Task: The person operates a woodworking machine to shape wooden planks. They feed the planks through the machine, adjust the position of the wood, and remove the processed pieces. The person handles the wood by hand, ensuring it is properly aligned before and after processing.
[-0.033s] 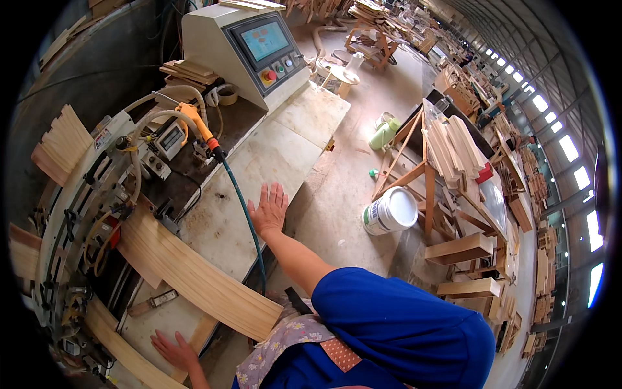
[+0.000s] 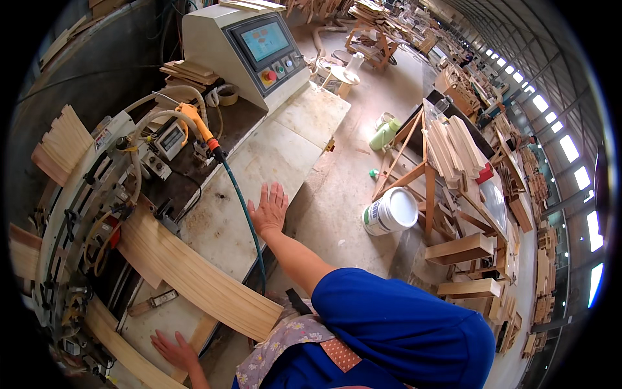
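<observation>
My right hand (image 2: 268,211) lies open on the pale machine table (image 2: 223,194), fingers stretched out, close to its right edge. Beside it hangs a dark teal air hose (image 2: 241,202), which runs up to an orange air blow gun (image 2: 195,123). My left hand (image 2: 173,351), open with fingers spread, rests low at the left, next to a narrow wooden strip (image 2: 197,338). Between my hands a wide pine board (image 2: 201,275) runs from the machine's clamps toward my apron. Another long board (image 2: 133,356) lies left of my left hand. Neither hand holds anything.
A control box (image 2: 249,52) with screen and buttons stands at the table's far end. Hoses and fittings crowd the machine frame (image 2: 81,214) at left. On the floor to the right are a white bucket (image 2: 390,211), a green bottle (image 2: 385,133) and a wooden rack (image 2: 427,188) with boards.
</observation>
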